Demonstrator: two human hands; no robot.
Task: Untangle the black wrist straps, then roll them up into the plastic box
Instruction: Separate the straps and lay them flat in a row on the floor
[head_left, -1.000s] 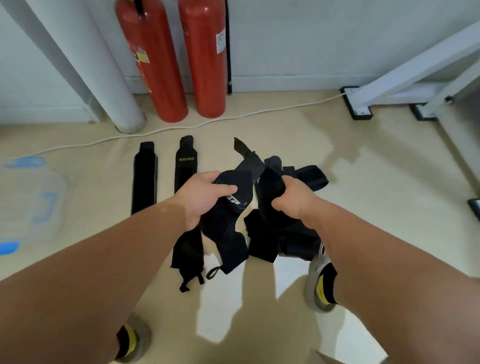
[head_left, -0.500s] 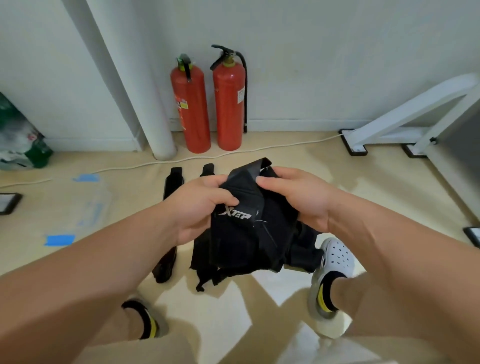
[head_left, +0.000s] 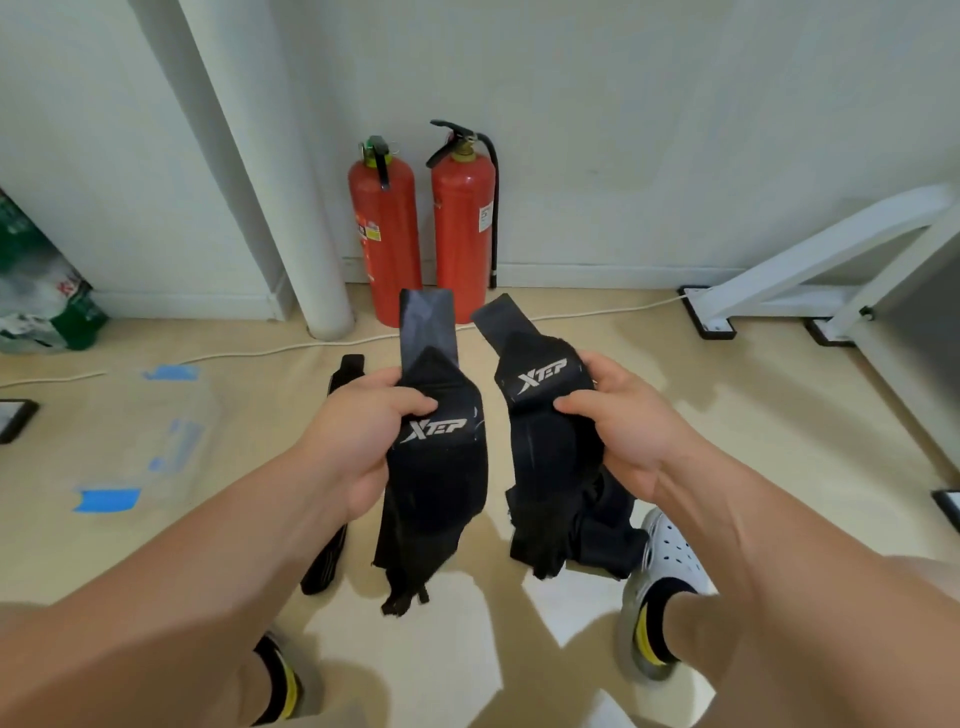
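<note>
My left hand (head_left: 358, 436) grips one black wrist strap (head_left: 436, 467) with a white XTEP logo; its tail hangs down toward the floor. My right hand (head_left: 618, 431) grips a second black XTEP strap (head_left: 545, 441), with more black strap bunched and hanging below it. The two bundles are held apart above the floor. Another black strap (head_left: 332, 530) lies flat on the floor, mostly hidden behind my left hand. The clear plastic box (head_left: 150, 441) with blue clips sits on the floor at the left.
Two red fire extinguishers (head_left: 426, 228) stand against the wall beside a white pipe (head_left: 291, 208). A white cable (head_left: 260, 351) runs along the floor. A white metal frame (head_left: 810, 280) stands at the right. My white shoe (head_left: 665, 566) is under the right bundle.
The single black bundle held between both hands has come apart into two; each hand now holds its own strap, spread to left and right. The view rose from the floor earlier.
</note>
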